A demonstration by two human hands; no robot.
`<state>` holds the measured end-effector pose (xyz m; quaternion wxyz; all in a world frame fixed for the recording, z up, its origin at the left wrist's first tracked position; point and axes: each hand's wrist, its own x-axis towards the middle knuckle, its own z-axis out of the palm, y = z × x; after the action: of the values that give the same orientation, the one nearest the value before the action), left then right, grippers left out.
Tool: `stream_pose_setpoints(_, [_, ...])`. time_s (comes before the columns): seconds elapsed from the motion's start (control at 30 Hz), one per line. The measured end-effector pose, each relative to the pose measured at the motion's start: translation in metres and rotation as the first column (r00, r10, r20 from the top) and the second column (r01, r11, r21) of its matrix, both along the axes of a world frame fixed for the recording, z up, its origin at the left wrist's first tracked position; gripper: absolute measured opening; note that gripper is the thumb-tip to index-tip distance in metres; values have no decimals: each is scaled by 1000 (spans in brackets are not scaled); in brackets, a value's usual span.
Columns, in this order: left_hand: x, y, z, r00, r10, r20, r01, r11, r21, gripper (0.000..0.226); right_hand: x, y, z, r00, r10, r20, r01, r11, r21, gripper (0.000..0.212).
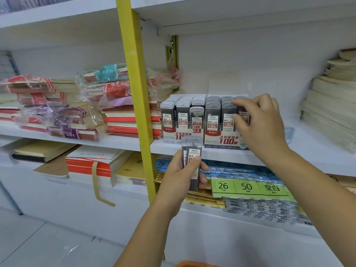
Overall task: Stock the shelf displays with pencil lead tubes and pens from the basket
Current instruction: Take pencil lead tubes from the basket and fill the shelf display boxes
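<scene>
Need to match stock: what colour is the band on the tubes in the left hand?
Red, on a white label; the tubes are dark grey. Head view, the only one.

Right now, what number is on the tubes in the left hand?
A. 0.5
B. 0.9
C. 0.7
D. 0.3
C: the front label of the tubes gripped in the left hand reads 0.7, the same as the tubes in the right display box, where the right hand is working.
</scene>
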<state>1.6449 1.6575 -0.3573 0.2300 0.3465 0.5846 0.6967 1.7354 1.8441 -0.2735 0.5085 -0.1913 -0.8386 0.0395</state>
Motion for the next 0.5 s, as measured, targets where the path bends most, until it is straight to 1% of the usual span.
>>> stream_pose_setpoints(0.07, [1,-1,1,1000,7,-1,-7,1000,1,15,2,0,-1,999,-33,23,32,999,4,36])
stream_pose_setpoints(0.13, [2,-2,2,1000,10,-11,-10,1000,8,15,6,-5,-2,999,-30,31,30,1000,3,38])
stream_pose_setpoints(0.17, [2,-2,3,1000,7,-16,-7,1000,17,15,8,-10,-2,1000,-4,28,3,1000,17,37])
stream_pose_setpoints(0.23, [4,-1,5,1000,-8,-24,9,999,44,16,14,-22,-3,994,109,25,-109,993,36,31])
stream_pose_setpoints(0.27, [5,-1,6,999,-19,-28,21,998,57,16,17,-29,-3,982,187,34,-187,982,-5,27])
stream_pose_setpoints(0.33, [8,-1,8,998,-45,-37,48,996,80,17,22,-41,-6,938,340,73,-320,925,-205,27])
stream_pose_setpoints(0.4, [11,0,9,997,-69,-44,73,994,87,16,25,-49,-11,885,448,128,-359,831,-425,28])
stream_pose_setpoints(0.43, [12,0,9,996,-81,-45,85,993,86,15,25,-51,-15,861,490,136,-364,781,-507,24])
stream_pose_setpoints(0.5, [14,0,8,994,-101,-47,105,991,79,17,26,-55,-21,830,553,73,-399,679,-616,16])
